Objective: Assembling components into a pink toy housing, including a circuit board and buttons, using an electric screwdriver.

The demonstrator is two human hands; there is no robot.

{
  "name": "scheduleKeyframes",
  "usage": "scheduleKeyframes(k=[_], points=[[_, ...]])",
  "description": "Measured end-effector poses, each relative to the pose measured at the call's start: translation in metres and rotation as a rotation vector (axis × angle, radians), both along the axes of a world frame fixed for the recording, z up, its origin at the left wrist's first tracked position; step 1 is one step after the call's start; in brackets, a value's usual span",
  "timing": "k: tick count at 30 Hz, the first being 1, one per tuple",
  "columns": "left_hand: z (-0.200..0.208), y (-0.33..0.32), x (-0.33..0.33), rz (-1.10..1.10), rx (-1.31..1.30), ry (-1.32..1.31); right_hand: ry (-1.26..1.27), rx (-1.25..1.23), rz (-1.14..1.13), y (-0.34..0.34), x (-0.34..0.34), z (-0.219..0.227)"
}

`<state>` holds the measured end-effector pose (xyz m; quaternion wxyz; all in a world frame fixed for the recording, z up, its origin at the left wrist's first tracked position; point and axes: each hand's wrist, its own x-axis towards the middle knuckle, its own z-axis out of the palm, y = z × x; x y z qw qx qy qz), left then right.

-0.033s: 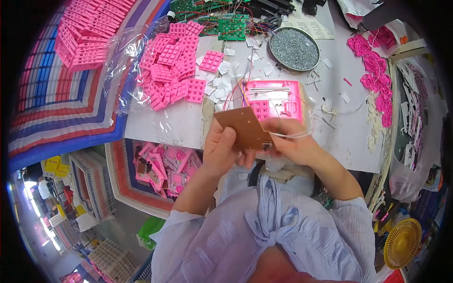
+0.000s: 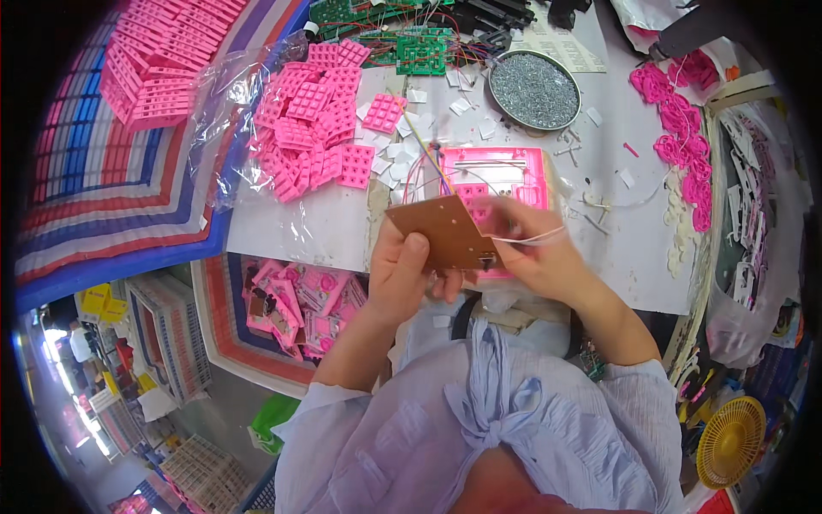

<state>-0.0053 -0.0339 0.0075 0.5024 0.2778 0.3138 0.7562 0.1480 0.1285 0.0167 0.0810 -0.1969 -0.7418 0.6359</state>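
Note:
My left hand grips a brown circuit board, its thumb flat on the plain face. Coloured wires rise from behind the board's upper edge. At the board's right side is my right hand, its fingers partly smeared by motion. A thin white wire runs across that hand and looks pinched between thumb and forefinger. Just beyond both hands, a pink plastic casing lies on the table, with a long metal rod and a pink keypad in it. The board hides the casing's near left part.
Pink keypads lie heaped to the left, near white paper scraps. A round tin of small metal screws stands beyond the casing. Green circuit boards lie at the back. Coiled pink wires line the right edge.
My right hand's fingers have lifted a little at the board's right side. The coloured wires have swung toward the upper left. My left hand and the board have hardly moved.

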Motion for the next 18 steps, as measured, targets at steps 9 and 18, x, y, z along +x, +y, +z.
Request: scheduleKeyframes(k=[9, 18], points=[[0.005, 0.002, 0.018, 0.280, -0.186, 0.428, 0.297, -0.569, -0.078, 0.014, 0.024, 0.032], [0.022, -0.013, -0.013, -0.083, -0.231, 1.074, -0.343, -0.297, -0.217, 0.084, 0.152, 0.038]])
